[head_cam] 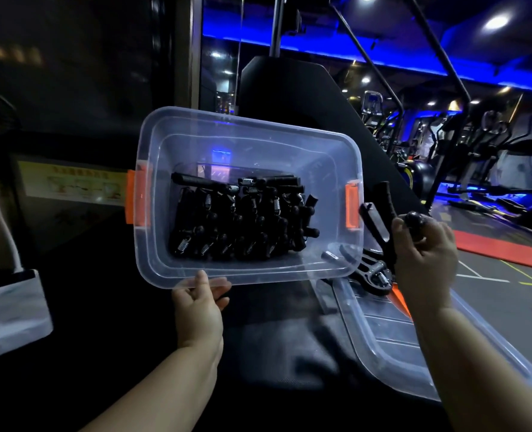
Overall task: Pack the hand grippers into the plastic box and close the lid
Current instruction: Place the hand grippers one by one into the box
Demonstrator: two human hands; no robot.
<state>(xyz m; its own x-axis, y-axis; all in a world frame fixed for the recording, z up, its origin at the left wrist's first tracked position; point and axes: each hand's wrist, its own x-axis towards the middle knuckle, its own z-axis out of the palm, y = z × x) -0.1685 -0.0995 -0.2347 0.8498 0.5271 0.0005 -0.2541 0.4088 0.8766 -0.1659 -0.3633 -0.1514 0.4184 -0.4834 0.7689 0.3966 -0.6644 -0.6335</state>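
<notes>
A clear plastic box (327, 145) with orange side latches (352, 205) is tipped up toward me. Several black hand grippers (239, 216) with steel springs lie packed in a row on its bottom. My left hand (201, 302) grips the box's near rim, thumb over the edge. My right hand (423, 254) holds one black hand gripper (378, 213) just right of the box, its two handles pointing up. Another hand gripper (372, 275) lies below it on the dark surface. The clear lid (392, 344) lies flat at the lower right, under my right forearm.
The box hangs over a dark padded bench (274, 353). A black machine upright (289, 98) rises behind it. A white object (9, 313) sits at the left edge. Exercise machines (476, 157) and red floor mats (504, 251) fill the right background.
</notes>
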